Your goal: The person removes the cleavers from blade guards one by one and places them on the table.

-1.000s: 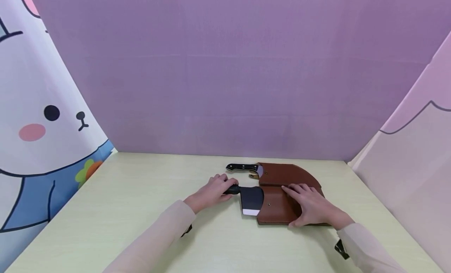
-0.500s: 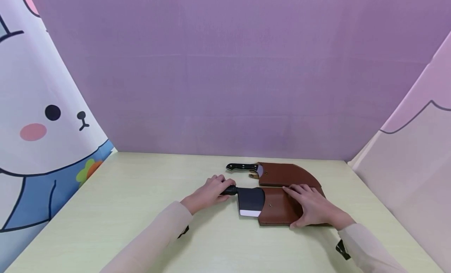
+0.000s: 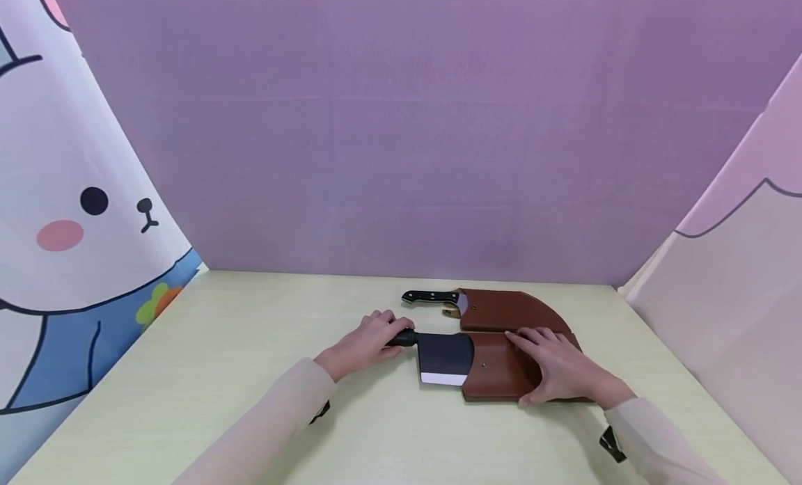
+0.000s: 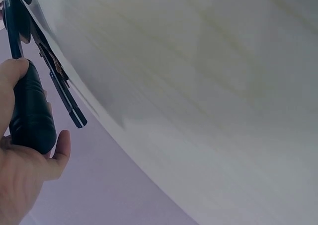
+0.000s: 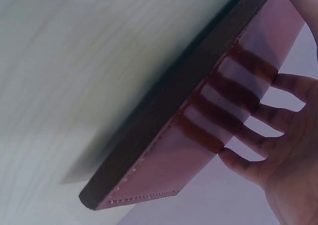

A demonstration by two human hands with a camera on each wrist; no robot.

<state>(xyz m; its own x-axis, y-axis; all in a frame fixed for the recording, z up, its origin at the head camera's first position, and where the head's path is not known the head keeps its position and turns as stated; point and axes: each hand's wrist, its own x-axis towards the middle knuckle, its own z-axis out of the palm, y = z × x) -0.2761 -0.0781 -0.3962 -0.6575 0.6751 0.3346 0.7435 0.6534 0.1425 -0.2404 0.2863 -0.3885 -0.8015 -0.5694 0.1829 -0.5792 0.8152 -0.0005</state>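
Head view: L hand (image 3: 365,342) grips the cleaver (image 3: 445,354) by its blk handle (image 3: 404,338), fingers curled round, prob. bc that keeps skin off the pale edge (image 3: 443,379), which faces the person. Cleaver sits at the mouth of the front sheath (image 3: 501,375), blade partly out, far end hidden inside. R hand (image 3: 560,363) is spread over that sheath, thumb at the near side, fingers twd the far side, not curled round it; I'd guess it's there to stop the sheath sliding on the table (image 3: 263,318). Just behind, rear knife (image 3: 430,296) is in the rear sheath (image 3: 514,309), handle also to the left, tan tab (image 3: 450,312) beside it; can't tell if the 2 sheaths touch

L wrist: thumb & fingers round the blk handle, butt end by the palm, prob. for control of the blade; rear knife handle shows past it. Can't tell if cleaver touches table

R wrist: fairly straight fingers, tips on the glossy face of front sheath, likely light pressure to steady it; thumb partly out of frame, dark streaks by the tips prob. reflections
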